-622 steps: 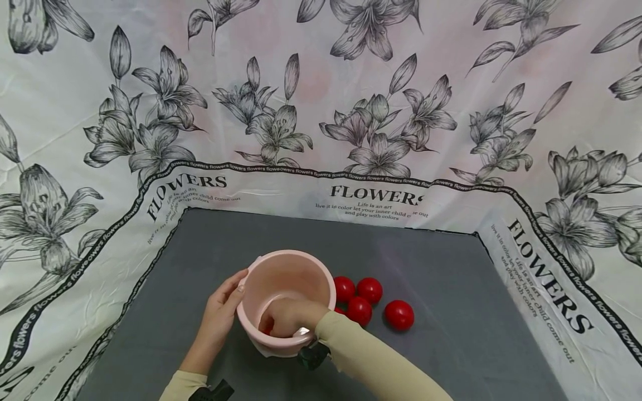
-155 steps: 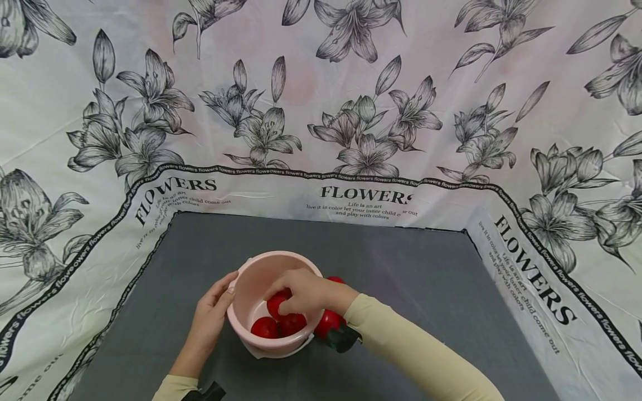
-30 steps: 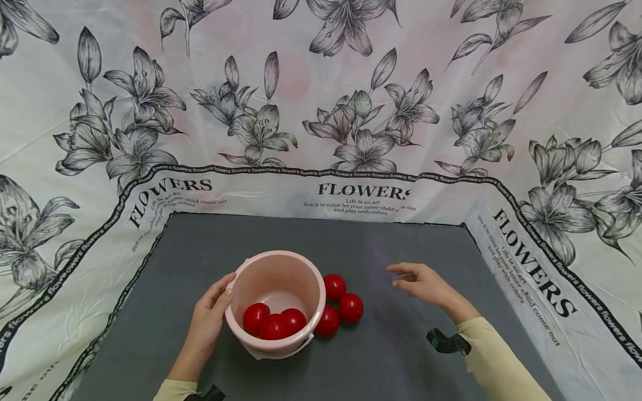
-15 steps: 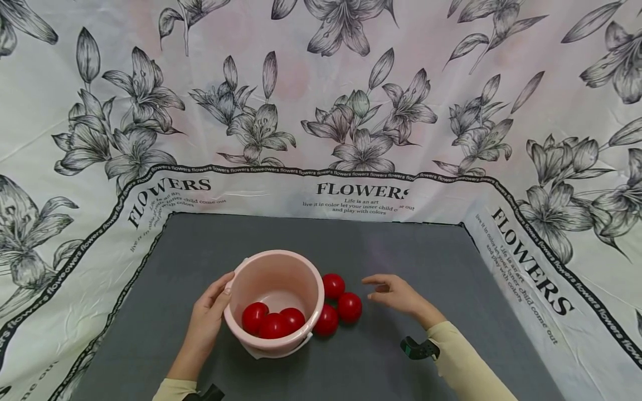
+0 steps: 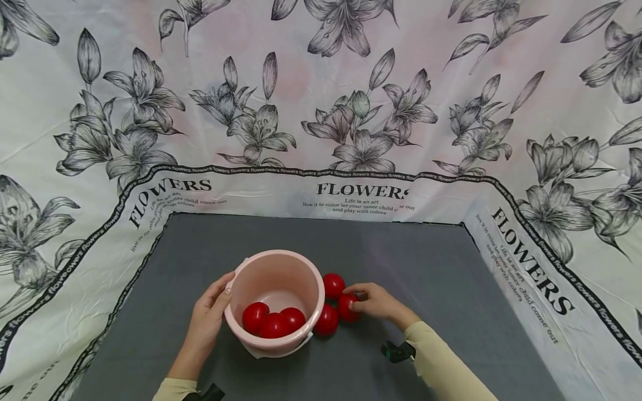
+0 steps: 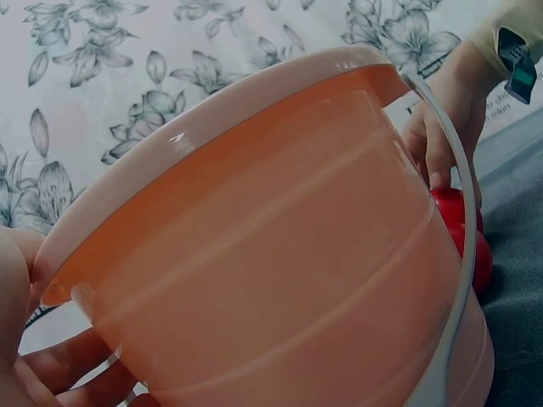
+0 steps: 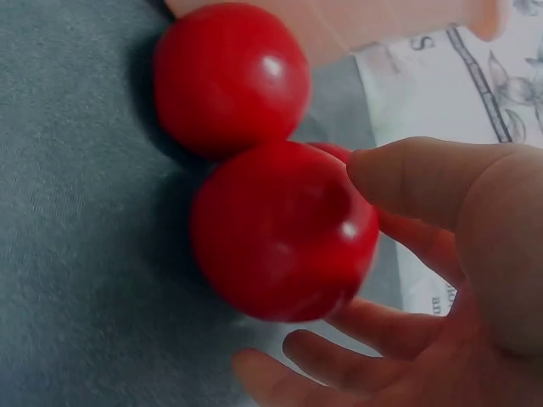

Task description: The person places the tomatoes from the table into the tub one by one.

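My left hand [image 5: 203, 317] grips the left side of a pale pink bucket [image 5: 273, 348], thumb at the rim and fingers on the outer wall, as the left wrist view [image 6: 68, 365] also shows. Three shiny red tomato-like balls [image 5: 273, 326] lie in the bucket. My right hand [image 5: 378, 302] has thumb and fingers round the rightmost red ball [image 5: 347, 312] outside it. In the right wrist view this ball [image 7: 276, 246] sits between thumb and fingers, on the mat. Two other red balls, one at the back [image 5: 333, 285] and one in front [image 5: 327, 321], stand beside the bucket.
A dark grey mat [image 5: 426, 262] covers the work surface. White cloth with flower prints [image 5: 351, 111] rises behind and along both sides. The bucket's thin white handle [image 6: 462, 254] hangs down on its right side, near the loose balls.
My right hand has come leftward from the mat's right part to the rightmost red ball, its fingers now round it. The left hand and bucket stay put. Earlier it let a ball into the bucket.
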A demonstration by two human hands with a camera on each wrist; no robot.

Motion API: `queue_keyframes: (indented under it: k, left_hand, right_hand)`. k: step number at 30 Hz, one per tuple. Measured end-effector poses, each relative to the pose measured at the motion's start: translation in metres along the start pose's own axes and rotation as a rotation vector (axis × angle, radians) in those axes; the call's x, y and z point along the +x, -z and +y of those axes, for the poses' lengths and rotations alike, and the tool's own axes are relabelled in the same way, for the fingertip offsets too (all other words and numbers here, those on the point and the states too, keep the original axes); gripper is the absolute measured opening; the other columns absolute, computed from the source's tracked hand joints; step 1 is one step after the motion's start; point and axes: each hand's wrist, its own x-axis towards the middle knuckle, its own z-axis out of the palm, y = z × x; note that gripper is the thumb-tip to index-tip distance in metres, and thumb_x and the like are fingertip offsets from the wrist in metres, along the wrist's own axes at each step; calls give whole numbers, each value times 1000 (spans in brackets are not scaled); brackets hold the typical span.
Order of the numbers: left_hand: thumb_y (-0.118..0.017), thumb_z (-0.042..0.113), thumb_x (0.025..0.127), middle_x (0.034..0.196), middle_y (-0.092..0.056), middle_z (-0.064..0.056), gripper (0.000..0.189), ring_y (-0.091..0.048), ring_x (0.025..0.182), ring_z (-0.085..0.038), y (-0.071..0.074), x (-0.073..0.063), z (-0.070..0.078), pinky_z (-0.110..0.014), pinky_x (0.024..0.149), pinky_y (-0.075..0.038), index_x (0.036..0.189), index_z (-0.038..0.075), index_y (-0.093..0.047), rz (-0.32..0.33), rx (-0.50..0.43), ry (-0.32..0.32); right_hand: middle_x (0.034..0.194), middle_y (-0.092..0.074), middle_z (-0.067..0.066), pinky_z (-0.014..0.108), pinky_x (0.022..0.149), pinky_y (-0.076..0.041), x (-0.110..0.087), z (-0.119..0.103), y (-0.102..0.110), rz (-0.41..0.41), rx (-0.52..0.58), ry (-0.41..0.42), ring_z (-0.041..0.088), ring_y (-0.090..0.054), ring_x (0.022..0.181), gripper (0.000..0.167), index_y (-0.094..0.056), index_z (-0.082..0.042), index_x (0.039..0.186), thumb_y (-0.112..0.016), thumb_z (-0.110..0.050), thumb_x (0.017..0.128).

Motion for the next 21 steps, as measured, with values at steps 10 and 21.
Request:
queue_keyframes:
  k: [10,21]
  left_hand:
    - [-50,27,108,124,-55,31,43,-56,112,10,0,1,0,-11,89,-52,149,14,-51,-1,-16,-11]
    - [-50,27,108,131,-55,21,43,-56,112,10,1,1,0,-11,89,-52,149,15,-51,-2,-12,1]
  right_hand:
    - [116,-67,12,34,80,-55,6,-5,-12,-13,12,-13,22,-56,98,37,-70,-11,125,-71,-10,89]
    - [114,-67,11,35,79,-56,7,-5,-14,-6,21,-30,23,-55,97,38,-70,-11,124,-75,-11,86]
